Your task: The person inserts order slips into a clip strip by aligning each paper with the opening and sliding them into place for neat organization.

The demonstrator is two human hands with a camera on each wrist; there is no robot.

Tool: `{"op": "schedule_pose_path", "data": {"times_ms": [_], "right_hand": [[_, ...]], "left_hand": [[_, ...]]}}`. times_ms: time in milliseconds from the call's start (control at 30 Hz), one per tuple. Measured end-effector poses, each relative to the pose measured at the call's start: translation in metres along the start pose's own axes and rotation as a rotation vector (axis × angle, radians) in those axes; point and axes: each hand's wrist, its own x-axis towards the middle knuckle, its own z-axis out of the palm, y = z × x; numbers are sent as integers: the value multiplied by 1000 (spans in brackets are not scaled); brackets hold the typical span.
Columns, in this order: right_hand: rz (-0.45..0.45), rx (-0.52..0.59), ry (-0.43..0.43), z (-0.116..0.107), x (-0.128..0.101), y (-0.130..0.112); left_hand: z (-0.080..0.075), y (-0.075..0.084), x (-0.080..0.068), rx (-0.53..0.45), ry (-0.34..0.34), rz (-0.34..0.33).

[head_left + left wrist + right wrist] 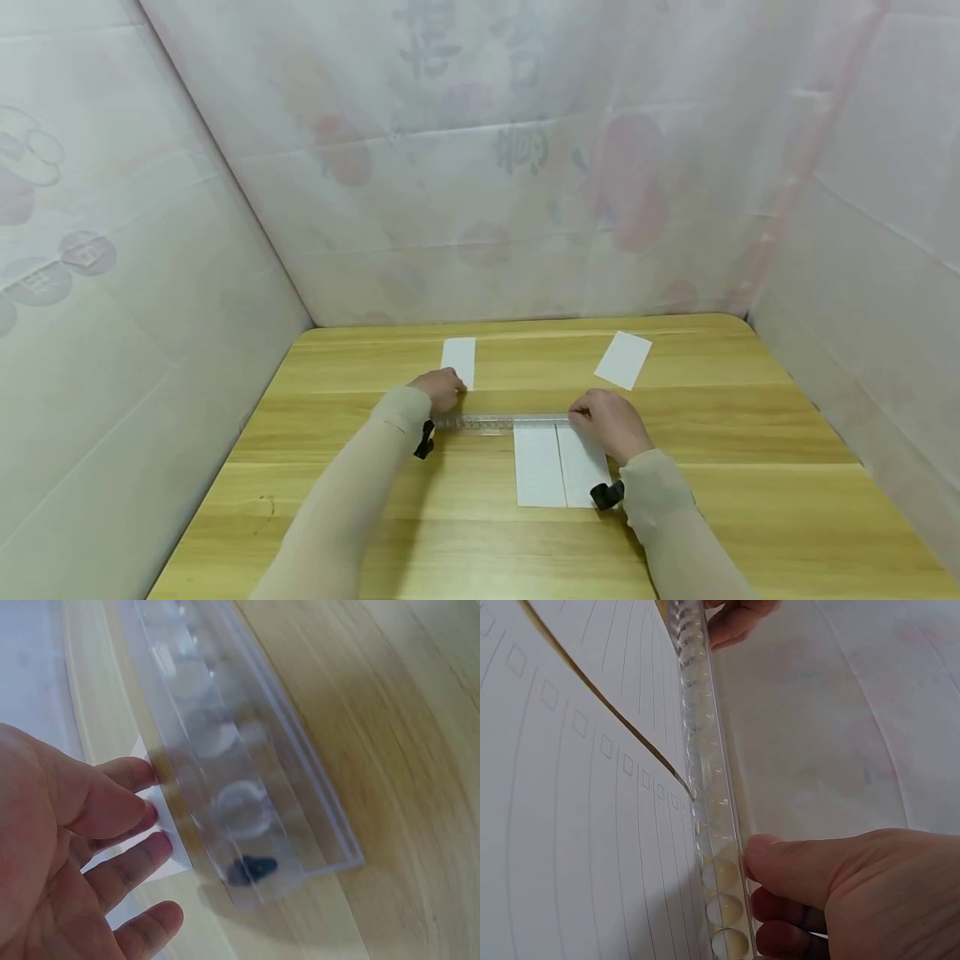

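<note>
A clear plastic ruler-like strip (487, 423) with a row of round shapes lies crosswise along the top edges of two lined sheets (540, 475). My right hand (611, 422) is at the strip's right end; in the right wrist view its thumb meets the strip's long edge, fingers curled beside it. My left hand (441, 388) is past the strip's left end, fingertips by the near end of a white card (460, 357). In the left wrist view, the left fingers (135, 862) are loosely bent and spread, beside the strip (240, 802), and appear not to grip it.
Another white card (624, 360) lies tilted at the back right of the wooden table (315, 492). A printed pale curtain (487, 192) rises behind the table's far edge, with more pale fabric at both sides. A black wrist strap piece (606, 496) overhangs the right sheet.
</note>
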Motion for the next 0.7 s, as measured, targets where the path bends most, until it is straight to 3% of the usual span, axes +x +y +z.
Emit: {"op": "schedule_pose_path", "data": {"times_ms": [267,700], "right_hand": [[1,-10,14,2,2,-2],[37,-8,23,4,1,3]], "left_hand": [[-2,-10,-7,-47,8,-38],[10,-30,-4,-32,34,-20]]}}
